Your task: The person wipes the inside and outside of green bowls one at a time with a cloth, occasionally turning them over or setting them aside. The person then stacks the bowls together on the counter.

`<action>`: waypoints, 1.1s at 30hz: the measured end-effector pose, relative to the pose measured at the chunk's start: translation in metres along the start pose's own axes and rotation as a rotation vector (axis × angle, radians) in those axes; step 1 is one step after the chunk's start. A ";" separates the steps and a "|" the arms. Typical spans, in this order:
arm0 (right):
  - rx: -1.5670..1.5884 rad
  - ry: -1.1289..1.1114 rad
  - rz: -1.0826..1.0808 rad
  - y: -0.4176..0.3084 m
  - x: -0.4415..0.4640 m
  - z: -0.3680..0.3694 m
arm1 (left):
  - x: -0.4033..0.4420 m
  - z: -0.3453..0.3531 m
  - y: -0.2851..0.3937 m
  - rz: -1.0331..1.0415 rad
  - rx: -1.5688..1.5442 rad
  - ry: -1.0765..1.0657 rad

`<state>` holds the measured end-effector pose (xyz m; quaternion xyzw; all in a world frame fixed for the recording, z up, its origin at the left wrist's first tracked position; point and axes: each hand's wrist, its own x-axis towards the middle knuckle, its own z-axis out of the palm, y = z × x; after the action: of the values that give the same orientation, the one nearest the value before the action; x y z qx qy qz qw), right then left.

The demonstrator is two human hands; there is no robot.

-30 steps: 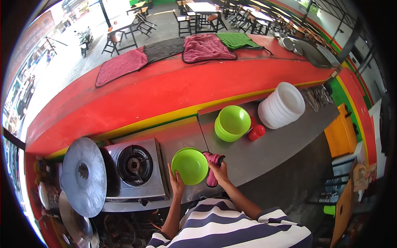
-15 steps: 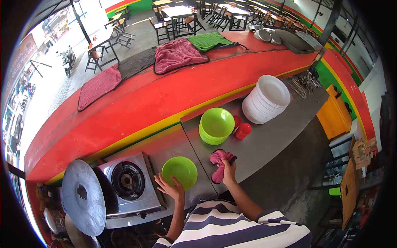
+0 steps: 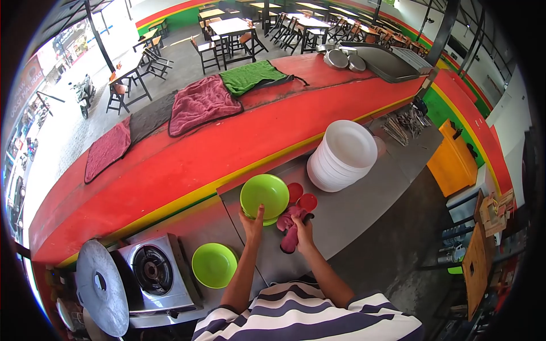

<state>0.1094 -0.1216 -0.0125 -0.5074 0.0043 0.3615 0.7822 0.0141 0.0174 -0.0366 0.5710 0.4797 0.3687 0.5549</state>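
My left hand (image 3: 252, 226) grips the near rim of a green bowl (image 3: 265, 194), thumb over the edge and fingers around the outside. Part of another green bowl shows beneath it; whether the gripped bowl is lifted clear I cannot tell. My right hand (image 3: 305, 232) is closed on a bunched pink cloth (image 3: 289, 237), just right of the bowls. Two red cups (image 3: 307, 202) are close behind the cloth. A separate green bowl (image 3: 214, 265) sits to the left on the metal counter, with neither hand on it.
A tall stack of white plates (image 3: 334, 165) stands behind on the right, with cutlery (image 3: 405, 126) farther off. To the left are a gas stove (image 3: 152, 269) and a round metal lid (image 3: 102, 295). The red ledge (image 3: 239, 136) carries cloths (image 3: 205, 102) and metal pots (image 3: 336, 58).
My left hand has left the single bowl and moved right onto the stacked green bowls. My right hand, still holding the cloth, has come close to the stack. The view has shifted right.
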 end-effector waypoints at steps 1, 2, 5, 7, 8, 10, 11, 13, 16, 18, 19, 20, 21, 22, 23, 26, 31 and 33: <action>-0.012 -0.023 0.010 -0.001 0.005 -0.003 | 0.006 0.009 -0.011 0.021 0.016 0.016; -0.024 -0.049 0.022 -0.003 0.011 -0.006 | 0.011 0.014 -0.023 0.041 0.034 0.035; -0.052 -0.127 0.089 -0.006 0.027 -0.017 | 0.013 0.022 -0.030 0.053 -0.100 0.106; -0.028 -0.175 0.123 -0.009 0.033 -0.020 | 0.008 0.020 -0.026 0.031 -0.184 0.136; -0.001 -0.198 0.135 -0.010 0.038 -0.021 | 0.006 0.017 -0.023 0.015 -0.195 0.138; 0.013 -0.241 0.184 -0.016 0.044 -0.024 | 0.000 0.011 -0.016 0.017 -0.165 0.133; -0.001 -0.259 0.214 -0.021 0.049 -0.026 | -0.002 0.010 -0.011 0.036 -0.124 0.119; -0.005 -0.303 0.280 -0.034 0.056 -0.034 | -0.008 0.009 -0.006 0.064 -0.043 0.132; 0.307 -0.689 0.238 -0.054 0.064 -0.040 | -0.013 0.008 0.002 0.107 0.087 0.194; 0.246 -0.596 0.242 -0.073 0.056 -0.046 | -0.010 0.004 0.007 0.152 0.174 0.212; 0.220 -0.573 0.218 -0.078 0.054 -0.047 | -0.007 0.002 0.005 0.146 0.190 0.195; 0.193 -0.549 0.195 -0.082 0.052 -0.048 | -0.004 0.000 0.000 0.139 0.206 0.178; 0.175 -0.553 0.185 -0.086 0.052 -0.050 | -0.002 -0.002 -0.002 0.131 0.219 0.163; 0.180 -0.528 0.160 -0.087 0.048 -0.048 | 0.000 -0.003 -0.005 0.133 0.242 0.174; 0.182 -0.504 0.136 -0.087 0.044 -0.047 | 0.002 -0.004 -0.009 0.135 0.262 0.185; 0.171 -0.396 0.120 -0.079 0.034 -0.047 | 0.003 -0.001 -0.002 0.193 0.305 0.270; 0.003 -0.250 -0.075 -0.073 -0.001 -0.030 | -0.018 -0.012 0.075 0.380 0.024 0.205; -0.174 -0.217 -0.277 -0.077 -0.013 -0.011 | -0.024 -0.025 0.086 0.445 0.030 0.218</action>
<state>0.1474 -0.1549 0.0484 -0.5267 -0.1813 0.3019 0.7737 -0.0046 0.0078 0.0539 0.6278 0.4046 0.5339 0.3965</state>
